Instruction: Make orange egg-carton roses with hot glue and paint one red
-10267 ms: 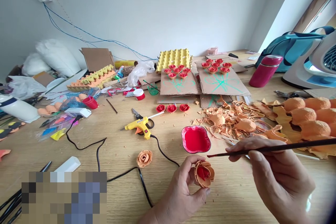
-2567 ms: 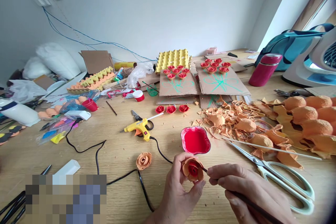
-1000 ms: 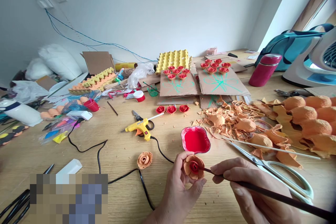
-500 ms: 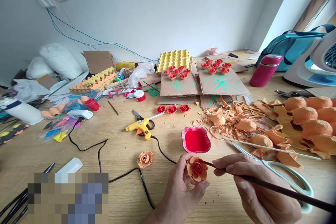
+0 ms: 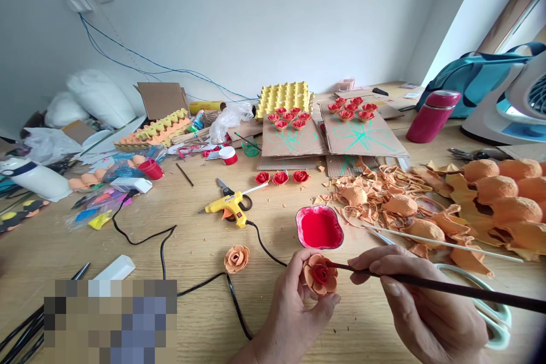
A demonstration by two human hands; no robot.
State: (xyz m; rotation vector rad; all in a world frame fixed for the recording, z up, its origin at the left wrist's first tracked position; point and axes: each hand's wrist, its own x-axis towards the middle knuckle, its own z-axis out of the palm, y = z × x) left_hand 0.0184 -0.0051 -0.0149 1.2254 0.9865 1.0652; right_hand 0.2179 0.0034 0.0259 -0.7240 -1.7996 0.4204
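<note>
Painting rose (image 5: 321, 274), cluttered wooden table (image 5: 191, 222), white wall (image 5: 277, 11)

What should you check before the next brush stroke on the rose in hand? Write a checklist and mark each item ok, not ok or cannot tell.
1. Left hand grips the paper rose, fingers curled around it: ok.
2. Right hand pinches the brush near its front end: ok.
3. Brush tip meets the rose's red centre: ok.
4. Paint cup stands upright on the table just behind the rose and holds red paint: ok.
5. Outer petals are covered: not ok, they are bare orange.
6. Enough paint is on the bristles: cannot tell, the tip is too small to see.
</note>
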